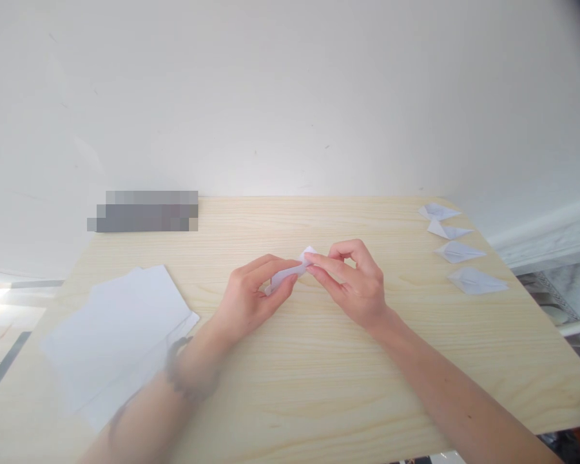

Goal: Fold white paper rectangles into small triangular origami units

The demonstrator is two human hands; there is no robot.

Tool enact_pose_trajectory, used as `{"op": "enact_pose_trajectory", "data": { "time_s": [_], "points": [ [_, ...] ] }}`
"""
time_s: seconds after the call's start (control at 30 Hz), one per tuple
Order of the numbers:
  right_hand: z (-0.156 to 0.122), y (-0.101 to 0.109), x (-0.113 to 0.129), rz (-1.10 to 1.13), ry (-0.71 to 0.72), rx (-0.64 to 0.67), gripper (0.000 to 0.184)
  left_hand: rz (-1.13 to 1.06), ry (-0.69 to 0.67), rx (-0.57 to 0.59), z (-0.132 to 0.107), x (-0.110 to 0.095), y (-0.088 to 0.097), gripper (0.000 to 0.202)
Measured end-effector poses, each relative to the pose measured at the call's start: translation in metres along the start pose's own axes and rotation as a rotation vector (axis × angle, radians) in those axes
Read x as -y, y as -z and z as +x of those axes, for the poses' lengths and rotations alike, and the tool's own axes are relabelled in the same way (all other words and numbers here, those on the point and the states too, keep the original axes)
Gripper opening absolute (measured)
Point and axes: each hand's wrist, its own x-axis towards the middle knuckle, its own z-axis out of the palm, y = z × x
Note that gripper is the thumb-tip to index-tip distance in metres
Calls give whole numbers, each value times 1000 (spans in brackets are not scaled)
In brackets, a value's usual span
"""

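A small folded piece of white paper [290,270] is held between both hands just above the middle of a light wooden table [319,374]. My left hand [251,296] pinches its left end with thumb and fingers closed on it. My right hand [355,280] pinches its right tip between thumb and forefinger, the other fingers curled. Most of the paper is hidden by the fingers.
A loose stack of white sheets [116,335] lies at the table's left front. Several finished folded paper shapes [457,251] sit in a row along the right edge. A blurred grey patch [145,212] lies at the back left against the white wall.
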Motion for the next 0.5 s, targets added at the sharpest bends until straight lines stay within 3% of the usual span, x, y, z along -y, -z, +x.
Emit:
{"op": "enact_pose_trajectory", "data": {
  "time_s": [0.5],
  "points": [
    [-1,-3,-3,-6,-58,135,11,204,-257,-75,-1,15,-3,26]
  ]
}}
